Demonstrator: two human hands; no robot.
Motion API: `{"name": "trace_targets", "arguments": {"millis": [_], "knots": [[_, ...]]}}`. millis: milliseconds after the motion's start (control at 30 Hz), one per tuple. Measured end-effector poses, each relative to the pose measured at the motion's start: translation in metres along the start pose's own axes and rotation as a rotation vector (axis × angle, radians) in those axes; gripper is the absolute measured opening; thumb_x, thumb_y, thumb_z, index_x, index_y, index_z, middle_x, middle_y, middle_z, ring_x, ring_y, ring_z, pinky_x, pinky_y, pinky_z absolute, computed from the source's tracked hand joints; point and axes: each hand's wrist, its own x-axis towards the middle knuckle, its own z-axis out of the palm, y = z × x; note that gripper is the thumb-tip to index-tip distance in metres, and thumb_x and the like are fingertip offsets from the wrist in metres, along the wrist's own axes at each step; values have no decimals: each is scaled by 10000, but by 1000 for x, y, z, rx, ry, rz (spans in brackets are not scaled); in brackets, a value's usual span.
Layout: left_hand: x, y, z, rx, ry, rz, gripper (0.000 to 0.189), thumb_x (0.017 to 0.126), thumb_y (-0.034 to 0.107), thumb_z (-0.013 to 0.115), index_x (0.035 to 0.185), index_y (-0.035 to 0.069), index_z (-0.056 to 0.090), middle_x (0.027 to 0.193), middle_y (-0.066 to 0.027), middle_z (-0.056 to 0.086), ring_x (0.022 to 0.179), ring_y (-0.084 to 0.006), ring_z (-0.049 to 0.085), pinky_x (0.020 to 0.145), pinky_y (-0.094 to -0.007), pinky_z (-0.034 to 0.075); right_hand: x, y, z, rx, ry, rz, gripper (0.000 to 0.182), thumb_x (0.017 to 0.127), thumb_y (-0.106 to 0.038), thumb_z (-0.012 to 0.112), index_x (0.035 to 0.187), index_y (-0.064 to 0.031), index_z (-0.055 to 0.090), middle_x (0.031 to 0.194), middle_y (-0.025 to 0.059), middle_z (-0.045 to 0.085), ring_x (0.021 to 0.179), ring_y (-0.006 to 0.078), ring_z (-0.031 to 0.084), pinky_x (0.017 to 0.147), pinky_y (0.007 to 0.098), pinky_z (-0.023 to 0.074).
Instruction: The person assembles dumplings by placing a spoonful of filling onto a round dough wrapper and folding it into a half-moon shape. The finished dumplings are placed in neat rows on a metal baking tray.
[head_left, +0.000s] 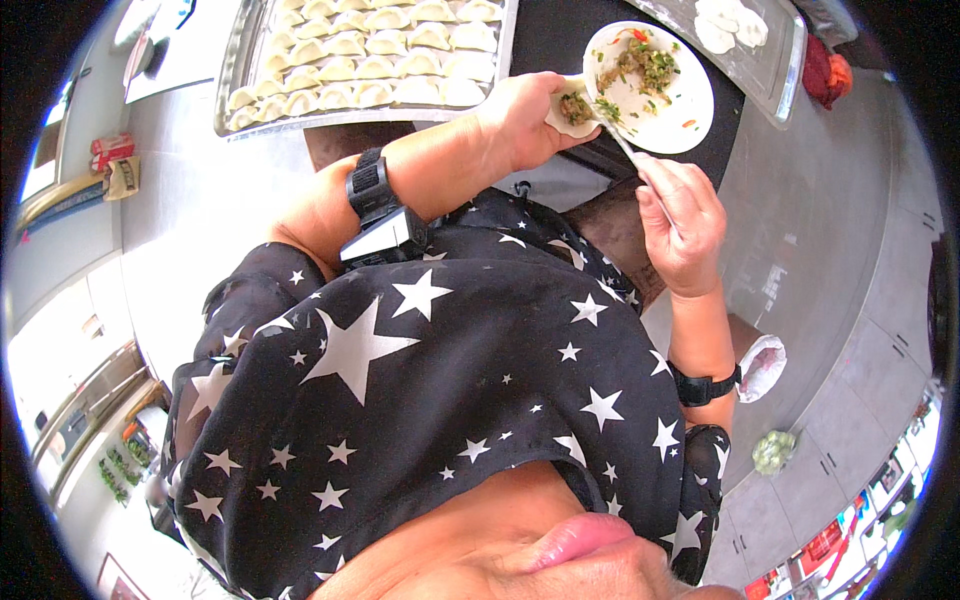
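A round dumpling wrapper (559, 124) lies flat across my left hand (525, 116), with a small mound of chopped filling (575, 109) on it. My right hand (684, 217) grips the handle of a thin metal utensil (624, 142). Its far end, with green bits of filling on it, is between the wrapper and the rim of a white bowl (694, 112). More filling (645, 71), with green and red pieces, sits in the bowl. Left of the bowl, a metal tray (225, 90) bears rows of folded dumplings (386, 43).
A second metal tray (750, 75) at the upper right holds several pale dough wrappers (731, 22). Tray and bowl rest on a black surface (544, 37). A lined bin (763, 367) stands on the floor near my right elbow. Grey cabinets (862, 367) run along the right side.
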Motion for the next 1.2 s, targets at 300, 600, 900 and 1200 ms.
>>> {"name": "trace_targets", "arguments": {"millis": [300,600,900,1200], "knots": [[-5,-8,-1,19,-30,17,434,1040,225,346,1292,-89,509,1260,-218,611,1144,-313,628,1000,-435,528,-15,-1,6,265,93,439,161,906,-31,668,1063,3,677,938,151,689,806,266,666,733,346,533],[-3,-10,-3,-27,-7,-8,502,1062,301,269,1306,-69,505,1275,-206,612,1198,-311,596,1070,-470,452,-8,-10,8,-168,-83,-96,319,797,-114,744,1101,-38,687,985,100,675,865,270,650,766,373,546],[-4,-7,-14,-77,-34,-63,538,1065,349,262,1315,-69,492,1297,-209,592,1199,-332,580,1073,-491,448,-11,-10,4,-159,-106,-135,299,808,-115,739,1086,-13,691,977,101,680,862,276,652,759,381,554],[-21,-4,-14,-232,18,-56,448,1048,310,363,1246,-66,507,1262,-213,592,1169,-357,592,997,-510,508,-21,-15,-1,-2,53,-88,234,887,-65,668,1097,38,670,940,141,691,803,288,658,734,371,550]]}}
